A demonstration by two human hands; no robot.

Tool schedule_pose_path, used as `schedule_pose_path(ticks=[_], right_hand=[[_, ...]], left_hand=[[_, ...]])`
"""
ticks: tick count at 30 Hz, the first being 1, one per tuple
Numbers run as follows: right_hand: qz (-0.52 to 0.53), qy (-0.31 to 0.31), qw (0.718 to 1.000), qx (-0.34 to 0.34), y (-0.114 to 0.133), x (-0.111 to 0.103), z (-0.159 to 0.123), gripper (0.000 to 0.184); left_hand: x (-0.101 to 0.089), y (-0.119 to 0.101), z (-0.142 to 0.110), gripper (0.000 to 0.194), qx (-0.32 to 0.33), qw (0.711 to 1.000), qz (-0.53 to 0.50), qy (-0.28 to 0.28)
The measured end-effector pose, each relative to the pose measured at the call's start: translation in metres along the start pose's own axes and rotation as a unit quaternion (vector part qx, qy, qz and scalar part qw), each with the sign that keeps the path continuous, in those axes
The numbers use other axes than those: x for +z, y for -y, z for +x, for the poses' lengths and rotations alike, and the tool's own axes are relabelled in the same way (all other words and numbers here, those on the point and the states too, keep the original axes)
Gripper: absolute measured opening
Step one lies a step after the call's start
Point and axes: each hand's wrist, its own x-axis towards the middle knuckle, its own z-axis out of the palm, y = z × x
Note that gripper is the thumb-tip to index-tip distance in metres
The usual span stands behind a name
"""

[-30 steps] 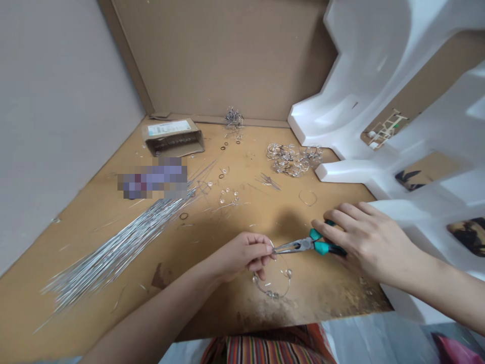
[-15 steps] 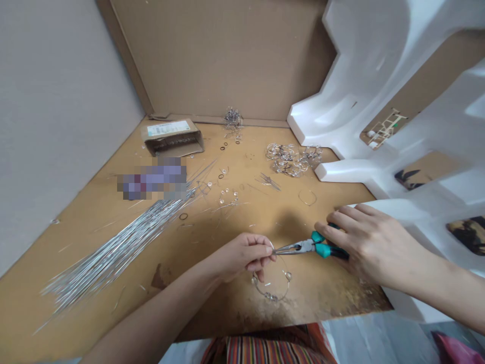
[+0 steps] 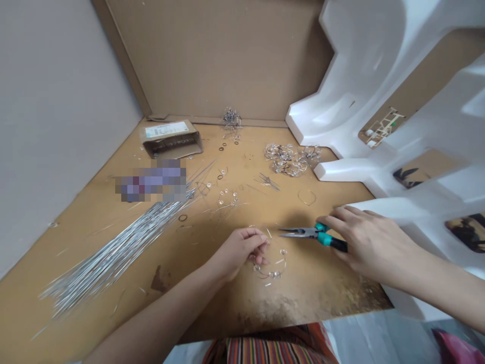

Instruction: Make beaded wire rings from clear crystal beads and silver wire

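The beaded wire loop (image 3: pixel 274 275), pinched in the left hand (image 3: pixel 250 247), lay left of the pliers (image 3: pixel 308 232) and on their near side, apart from their tips. The right hand (image 3: pixel 364 232) gripped the handles; the pliers' long axis ran sideways, slightly parted tips pointing left.

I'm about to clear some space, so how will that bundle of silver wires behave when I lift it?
The wires look fairly stiff, since they lie nearly straight. They'd probably slide apart, as their ends splay and no tie shows.
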Motion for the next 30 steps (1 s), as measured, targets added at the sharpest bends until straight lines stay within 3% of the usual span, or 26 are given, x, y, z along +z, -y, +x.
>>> schedule_pose_path(ticks=[4,15,26,30], right_hand=[[-0.004,0.071,0.995,0.076,-0.002,0.019,0.001,0.02],[0.041,0.003,0.993,0.106,0.025,0.077,0.006,0.035],[0.117,-0.027,0.988,0.094,0.026,0.087,0.011,0.041],[0.216,-0.053,0.971,0.089,0.03,0.084,0.011,0.037]], left_hand=[[-0.002,0.001,0.001,0.019,0.006,1.0,-0.014,-0.022],[-0.001,-0.001,-0.003,0.018,0.047,0.998,-0.034,0.029],[0.0,-0.006,-0.005,0.013,0.025,0.993,-0.104,0.058],[-0.002,-0.002,-0.001,0.014,0.031,0.993,-0.107,0.043]])
